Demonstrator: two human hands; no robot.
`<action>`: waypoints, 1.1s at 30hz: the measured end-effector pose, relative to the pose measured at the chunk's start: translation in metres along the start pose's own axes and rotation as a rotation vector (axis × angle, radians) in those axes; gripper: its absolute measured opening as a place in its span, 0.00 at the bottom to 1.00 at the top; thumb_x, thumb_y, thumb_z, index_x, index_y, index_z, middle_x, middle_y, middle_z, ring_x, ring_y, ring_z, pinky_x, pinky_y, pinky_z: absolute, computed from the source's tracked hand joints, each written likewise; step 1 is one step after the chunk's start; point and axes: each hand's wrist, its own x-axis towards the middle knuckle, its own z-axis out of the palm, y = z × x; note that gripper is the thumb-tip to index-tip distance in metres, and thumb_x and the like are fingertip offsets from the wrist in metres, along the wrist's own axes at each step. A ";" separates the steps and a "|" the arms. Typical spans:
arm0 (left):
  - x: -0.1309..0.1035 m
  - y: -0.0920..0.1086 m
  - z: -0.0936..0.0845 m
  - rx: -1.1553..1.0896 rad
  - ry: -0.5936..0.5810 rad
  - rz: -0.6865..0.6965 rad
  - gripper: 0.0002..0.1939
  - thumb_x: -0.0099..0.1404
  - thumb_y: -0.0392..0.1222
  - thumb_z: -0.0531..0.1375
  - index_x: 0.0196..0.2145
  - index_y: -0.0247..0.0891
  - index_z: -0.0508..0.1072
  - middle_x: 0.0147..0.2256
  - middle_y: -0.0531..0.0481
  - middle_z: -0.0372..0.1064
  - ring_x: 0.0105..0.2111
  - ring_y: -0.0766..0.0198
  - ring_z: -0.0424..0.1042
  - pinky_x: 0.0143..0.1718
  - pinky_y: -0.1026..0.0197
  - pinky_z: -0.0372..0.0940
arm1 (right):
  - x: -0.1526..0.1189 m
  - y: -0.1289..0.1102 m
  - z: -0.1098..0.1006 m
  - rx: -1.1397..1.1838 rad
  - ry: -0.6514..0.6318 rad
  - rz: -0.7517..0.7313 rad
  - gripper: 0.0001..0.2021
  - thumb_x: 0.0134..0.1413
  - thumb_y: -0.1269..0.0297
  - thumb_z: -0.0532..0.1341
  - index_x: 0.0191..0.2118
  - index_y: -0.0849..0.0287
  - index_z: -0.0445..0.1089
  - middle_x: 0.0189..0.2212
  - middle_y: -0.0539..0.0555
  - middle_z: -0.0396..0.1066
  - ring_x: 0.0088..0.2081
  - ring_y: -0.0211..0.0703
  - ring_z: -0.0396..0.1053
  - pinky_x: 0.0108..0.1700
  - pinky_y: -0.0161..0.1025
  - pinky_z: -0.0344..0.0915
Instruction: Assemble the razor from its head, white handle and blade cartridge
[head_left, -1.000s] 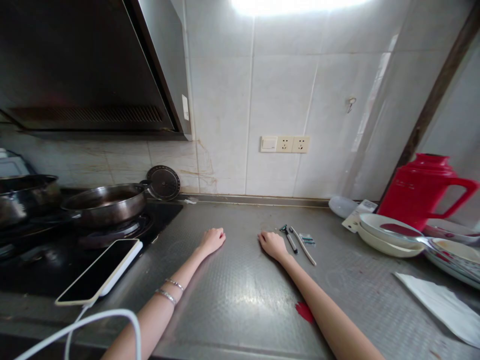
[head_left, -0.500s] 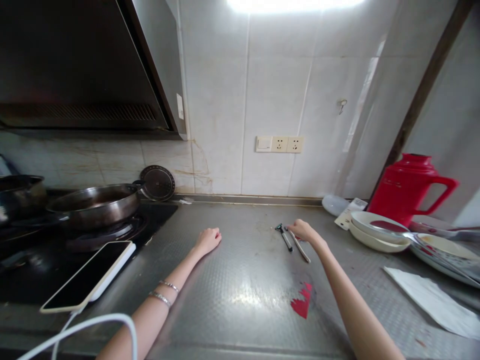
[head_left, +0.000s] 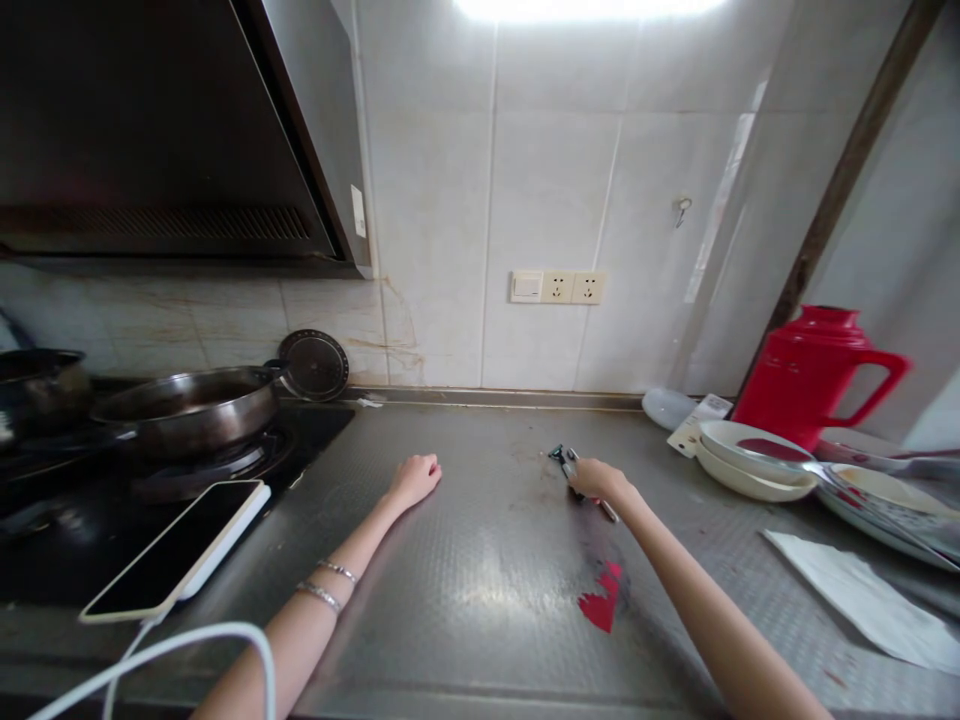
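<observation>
My right hand [head_left: 598,480] is over the middle of the steel counter [head_left: 487,530], its fingers closed at the handle of a razor [head_left: 556,455]. The razor's dark head points away from me; much of its handle is covered by the fingers. A slender pale stick [head_left: 611,511] lies beside the razor, passing under the hand, with only its two ends showing. My left hand [head_left: 417,481] rests on the counter as a loose fist, with nothing seen in it. A torn red patch [head_left: 602,600] is on the counter nearer to me.
At left, a phone [head_left: 176,550] with a white cable lies by the stove, where a steel pan [head_left: 195,410] stands. On the right are a red thermos [head_left: 810,375], stacked bowls [head_left: 750,480], plates and a white paper sheet [head_left: 862,600]. Sockets [head_left: 574,288] are on the wall.
My right hand has moved nearer to me, from the far end of the pale stick down onto the razor's handle. My left hand stays put.
</observation>
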 end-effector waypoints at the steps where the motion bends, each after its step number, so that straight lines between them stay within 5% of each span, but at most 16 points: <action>1: 0.000 0.000 0.000 -0.005 0.002 0.003 0.13 0.62 0.44 0.49 0.28 0.40 0.70 0.30 0.47 0.72 0.32 0.61 0.70 0.30 0.64 0.54 | 0.001 0.000 0.000 -0.001 -0.008 0.004 0.11 0.47 0.69 0.54 0.34 0.65 0.70 0.29 0.63 0.74 0.25 0.47 0.72 0.29 0.39 0.64; 10: 0.002 -0.004 0.005 -0.093 0.029 -0.010 0.12 0.60 0.44 0.50 0.25 0.39 0.70 0.28 0.47 0.71 0.30 0.61 0.69 0.29 0.64 0.53 | 0.010 0.008 0.008 0.008 0.064 -0.140 0.11 0.48 0.66 0.54 0.25 0.64 0.71 0.24 0.61 0.73 0.26 0.45 0.70 0.28 0.34 0.59; 15: 0.012 -0.001 0.007 -0.220 0.039 -0.018 0.13 0.58 0.45 0.51 0.24 0.36 0.70 0.27 0.47 0.71 0.29 0.62 0.68 0.28 0.64 0.53 | 0.004 0.000 0.011 0.050 0.192 -0.227 0.14 0.54 0.64 0.51 0.28 0.64 0.71 0.26 0.59 0.73 0.29 0.42 0.70 0.29 0.32 0.56; 26: 0.040 0.070 -0.004 -0.656 -0.096 0.074 0.29 0.54 0.63 0.50 0.19 0.32 0.70 0.12 0.53 0.59 0.15 0.70 0.58 0.21 0.66 0.52 | -0.039 -0.097 0.016 -0.013 0.465 -0.301 0.14 0.56 0.62 0.48 0.37 0.62 0.68 0.31 0.62 0.73 0.33 0.47 0.71 0.31 0.35 0.60; 33: 0.033 0.079 -0.009 -0.569 -0.088 0.092 0.25 0.55 0.58 0.53 0.16 0.32 0.69 0.12 0.54 0.58 0.15 0.71 0.55 0.20 0.67 0.49 | -0.055 -0.124 0.019 -0.057 0.473 -0.359 0.15 0.57 0.64 0.47 0.42 0.65 0.66 0.32 0.63 0.73 0.34 0.51 0.72 0.33 0.39 0.64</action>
